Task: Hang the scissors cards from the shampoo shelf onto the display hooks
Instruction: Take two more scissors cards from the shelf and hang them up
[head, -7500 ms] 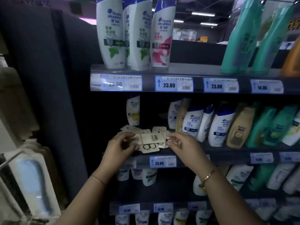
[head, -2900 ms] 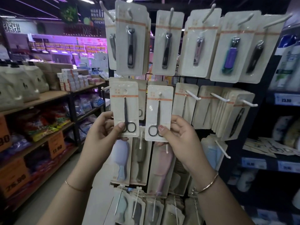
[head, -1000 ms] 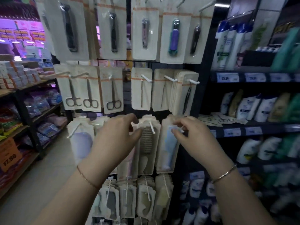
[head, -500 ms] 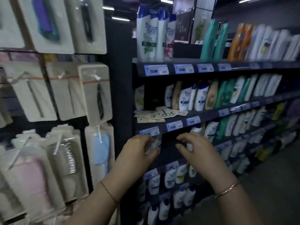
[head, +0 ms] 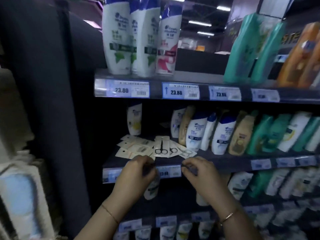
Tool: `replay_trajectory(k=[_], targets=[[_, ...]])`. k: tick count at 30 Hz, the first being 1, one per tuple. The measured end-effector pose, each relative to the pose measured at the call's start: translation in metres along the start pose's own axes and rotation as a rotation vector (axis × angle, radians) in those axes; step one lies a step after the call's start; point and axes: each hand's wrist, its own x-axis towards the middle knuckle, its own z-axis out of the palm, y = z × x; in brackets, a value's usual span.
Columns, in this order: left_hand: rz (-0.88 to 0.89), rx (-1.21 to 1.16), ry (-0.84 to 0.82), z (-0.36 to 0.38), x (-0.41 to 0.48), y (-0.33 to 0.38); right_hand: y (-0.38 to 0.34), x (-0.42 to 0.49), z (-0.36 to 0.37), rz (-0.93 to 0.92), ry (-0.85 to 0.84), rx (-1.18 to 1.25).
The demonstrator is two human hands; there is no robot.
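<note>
1. The task looks unfinished: a loose pile of scissors cards [head: 156, 148] lies on the shampoo shelf [head: 225, 161], fanned out near its front edge, just left of the row of shampoo bottles [head: 223, 134].
2. One card on top faces up and shows a small pair of black scissors [head: 161, 147]; other cards beside it lie face down or overlap, so a count of what is left is not possible.
3. The display hooks are not in view here. Only blurred carded goods [head: 19, 196] show at the far left edge, so how many cards already hang there cannot be judged.
4. The left hand [head: 136, 174] hovers just below and in front of the pile, at the shelf's price strip [head: 169, 173]. Its fingers curl inward, loosely bent, and hold nothing that can be seen.
5. The right hand [head: 200, 172] is level with it, just right of the pile, thumb and forefinger drawn close as if ready to pinch. It too appears empty, though motion blur makes fine contact hard to read.
6. Neither hand touches a card; both sit near the front edge of the shelf.
7. As a judgement, what is left is to pick up more cards and carry them to the hooks.
</note>
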Motion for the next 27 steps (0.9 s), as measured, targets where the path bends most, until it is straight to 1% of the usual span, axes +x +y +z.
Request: replay_trajectory(k=[3,6,10,13,16,20,23,27], targets=[[-0.052,0.008,0.06,0.013,0.013,-0.002,0.018,0.022,0.006,-0.007,0.017,0.056],[-0.081,0.012,0.084,0.023,0.027,-0.006,0.03,0.038,0.014,-0.009,0.048,0.083],[-0.114,0.096,0.115,0.035,0.05,-0.01,0.033,0.06,0.025,-0.004,0.068,0.087],[-0.172,0.151,0.104,0.045,0.065,-0.012,0.034,0.074,0.036,0.005,0.047,0.049],[-0.183,0.188,0.106,0.054,0.071,-0.016,0.035,0.08,0.044,0.035,0.061,0.047],[-0.21,0.198,0.12,0.061,0.072,-0.022,0.038,0.08,0.051,0.08,0.073,0.112],[-0.227,0.148,0.142,0.061,0.075,-0.021,0.038,0.082,0.051,0.083,0.047,0.242],[-0.273,0.129,0.097,0.059,0.079,-0.019,0.037,0.082,0.053,0.098,0.078,0.309]])
